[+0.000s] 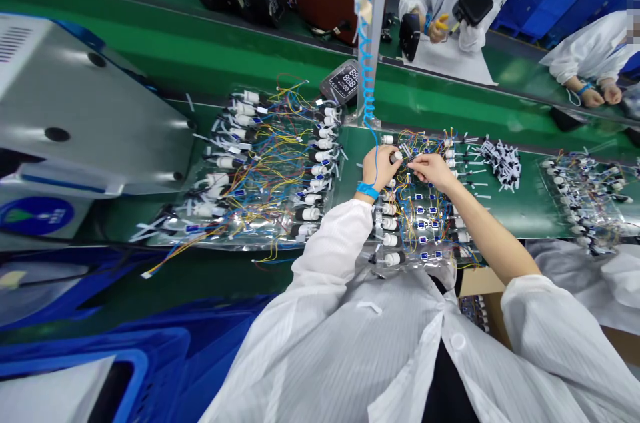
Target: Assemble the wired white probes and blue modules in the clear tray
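Observation:
My left hand point(381, 168), with a blue wrist strap point(367, 191), is closed on a small white and black cylindrical part point(395, 157). Close on its right, my right hand point(431, 170) has thumb and forefinger pinched together; what they hold is too small to make out. Both hands are over the upper rows of a wired batch point(423, 223), where white cylinders, small blue boards and coloured wires lie on clear plastic. A heap of short white strips with black ends point(501, 163) lies to the right of my right hand.
Another wired batch point(270, 169) lies left, a third point(587, 196) far right. A blue coiled cord point(367, 69) hangs by a metal post. A display unit point(343, 81) stands behind, a large grey machine point(90, 109) at left. Two people work across the bench.

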Action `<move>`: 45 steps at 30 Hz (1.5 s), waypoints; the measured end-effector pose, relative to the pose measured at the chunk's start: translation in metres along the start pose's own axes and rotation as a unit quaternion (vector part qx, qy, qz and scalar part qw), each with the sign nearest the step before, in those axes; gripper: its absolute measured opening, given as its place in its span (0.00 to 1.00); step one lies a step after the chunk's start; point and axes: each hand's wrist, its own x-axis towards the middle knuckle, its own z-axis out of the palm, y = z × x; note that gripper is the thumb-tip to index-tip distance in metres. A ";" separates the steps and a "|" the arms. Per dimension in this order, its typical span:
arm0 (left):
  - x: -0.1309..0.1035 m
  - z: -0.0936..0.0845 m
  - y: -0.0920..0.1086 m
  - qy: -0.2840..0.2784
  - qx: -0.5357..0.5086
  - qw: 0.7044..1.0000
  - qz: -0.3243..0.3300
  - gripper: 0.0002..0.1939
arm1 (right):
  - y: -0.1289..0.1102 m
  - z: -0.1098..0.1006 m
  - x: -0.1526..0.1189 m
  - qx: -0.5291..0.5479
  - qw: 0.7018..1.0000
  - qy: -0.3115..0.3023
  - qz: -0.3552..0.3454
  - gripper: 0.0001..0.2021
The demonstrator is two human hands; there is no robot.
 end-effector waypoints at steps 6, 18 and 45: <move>0.000 0.000 -0.001 0.002 -0.003 1.000 0.001 0.10 | -0.006 0.001 0.002 0.138 0.990 0.035 -0.001 0.23; 0.001 0.000 0.000 0.000 0.000 1.000 -0.006 0.11 | -0.018 0.015 0.039 0.110 0.987 0.084 -0.087 0.16; 0.006 0.008 -0.008 -0.015 0.019 1.000 -0.016 0.10 | 0.005 0.029 0.050 -0.080 0.975 0.093 -0.186 0.07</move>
